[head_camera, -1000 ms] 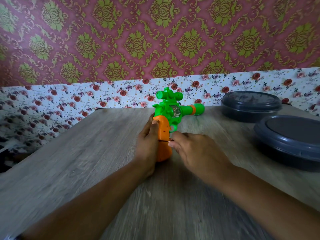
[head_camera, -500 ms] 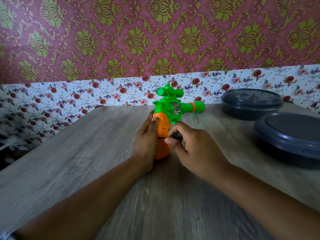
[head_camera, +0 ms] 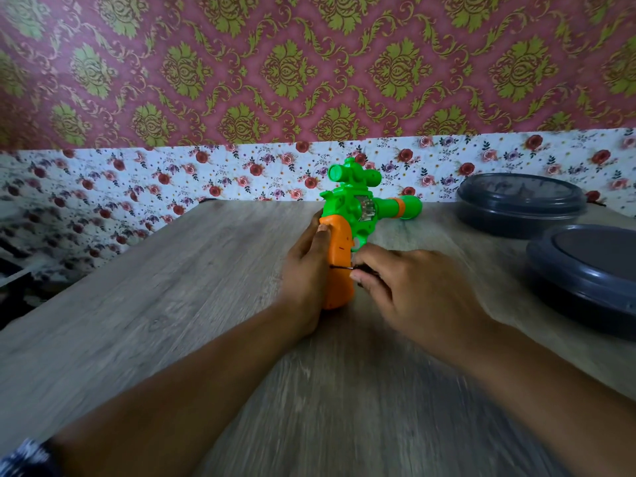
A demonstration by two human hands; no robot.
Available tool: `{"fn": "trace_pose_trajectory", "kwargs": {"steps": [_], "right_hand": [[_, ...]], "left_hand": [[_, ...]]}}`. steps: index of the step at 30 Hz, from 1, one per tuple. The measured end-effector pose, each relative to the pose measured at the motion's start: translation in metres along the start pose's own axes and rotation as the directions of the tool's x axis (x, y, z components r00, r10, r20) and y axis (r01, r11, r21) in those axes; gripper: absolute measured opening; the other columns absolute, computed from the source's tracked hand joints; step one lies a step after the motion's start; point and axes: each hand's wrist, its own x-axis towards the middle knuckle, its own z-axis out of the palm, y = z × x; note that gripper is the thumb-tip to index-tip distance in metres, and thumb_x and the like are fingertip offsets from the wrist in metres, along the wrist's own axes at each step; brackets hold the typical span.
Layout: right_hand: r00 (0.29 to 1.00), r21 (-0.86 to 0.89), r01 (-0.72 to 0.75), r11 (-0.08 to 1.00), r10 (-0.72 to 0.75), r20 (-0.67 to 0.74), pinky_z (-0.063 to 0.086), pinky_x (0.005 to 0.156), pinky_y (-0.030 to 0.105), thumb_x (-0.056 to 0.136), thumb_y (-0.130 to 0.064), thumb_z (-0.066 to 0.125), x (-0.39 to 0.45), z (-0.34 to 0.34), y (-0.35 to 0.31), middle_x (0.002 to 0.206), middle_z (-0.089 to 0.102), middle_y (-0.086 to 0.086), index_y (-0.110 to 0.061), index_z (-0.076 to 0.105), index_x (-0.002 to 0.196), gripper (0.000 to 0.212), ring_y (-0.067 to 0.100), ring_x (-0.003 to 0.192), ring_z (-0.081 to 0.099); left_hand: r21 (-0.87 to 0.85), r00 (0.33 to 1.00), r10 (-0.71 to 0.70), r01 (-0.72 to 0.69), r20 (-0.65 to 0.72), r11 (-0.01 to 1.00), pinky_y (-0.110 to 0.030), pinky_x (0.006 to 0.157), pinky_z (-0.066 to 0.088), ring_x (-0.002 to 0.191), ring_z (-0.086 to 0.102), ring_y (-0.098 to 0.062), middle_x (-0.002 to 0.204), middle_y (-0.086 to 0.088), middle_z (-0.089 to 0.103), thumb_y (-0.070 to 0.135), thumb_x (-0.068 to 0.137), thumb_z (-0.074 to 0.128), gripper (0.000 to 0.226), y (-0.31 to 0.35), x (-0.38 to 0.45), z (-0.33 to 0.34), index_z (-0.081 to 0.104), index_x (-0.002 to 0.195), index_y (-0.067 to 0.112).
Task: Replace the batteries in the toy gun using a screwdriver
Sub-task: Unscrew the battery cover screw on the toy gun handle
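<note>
A green toy gun (head_camera: 358, 208) with an orange grip stands grip-down on the wooden table (head_camera: 172, 304), barrel pointing right. My left hand (head_camera: 304, 277) wraps the grip's left side and holds it upright. My right hand (head_camera: 413, 290) pinches a small dark screwdriver (head_camera: 344, 268). Its thin shaft lies level, tip against the middle of the orange grip. The fingers hide most of the handle.
Two dark grey lidded round containers sit at the right, one at the back (head_camera: 519, 204) and one nearer (head_camera: 592, 273). A floral-papered wall (head_camera: 241, 173) runs behind the table's far edge. The table's left edge drops off near a dark area.
My right hand came up to the grip and brought the screwdriver's shaft against it; a second ago no tool showed. The left hand and gun stay put.
</note>
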Motion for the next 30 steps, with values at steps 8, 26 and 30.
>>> {"fn": "trace_pose_trajectory", "kwargs": {"steps": [8,26,30], "right_hand": [[0.966,0.51,-0.254,0.822,0.239,0.096,0.042,0.056,0.019,0.088,-0.027,0.06,0.001,0.003,-0.001,0.075,0.07,-0.007,-0.021,0.061,0.087,0.006,-0.001,0.057,0.057],[0.982,0.315,-0.185,0.931,0.165,0.088,0.051,0.06,0.042,0.081,-0.031,0.047,0.002,-0.001,-0.007,0.07,0.066,-0.002,-0.025,0.05,0.09,0.011,0.023,0.066,0.063],[0.973,0.353,-0.229,0.907,0.212,0.087,0.048,0.058,0.037,0.086,-0.04,0.046,0.001,0.001,-0.009,0.067,0.064,-0.005,-0.023,0.051,0.088,0.018,0.016,0.06,0.058]], "left_hand": [[0.081,1.0,0.002,-0.002,0.001,0.997,-0.033,0.089,0.052,0.1,0.064,-0.012,0.12,-0.001,0.065,0.033,0.099,0.041,0.039,0.001,-0.001,-0.001,0.049,0.136,0.028],[0.083,0.999,0.013,-0.015,0.032,0.996,-0.028,0.084,0.052,0.098,0.063,-0.011,0.124,-0.003,0.062,0.031,0.1,0.038,0.04,0.004,-0.004,0.0,0.046,0.139,0.026],[0.114,0.999,0.023,-0.027,0.03,0.993,-0.035,0.095,0.049,0.111,0.06,-0.018,0.13,-0.005,0.059,0.032,0.1,0.038,0.04,0.002,-0.003,-0.001,0.047,0.138,0.026]]}}
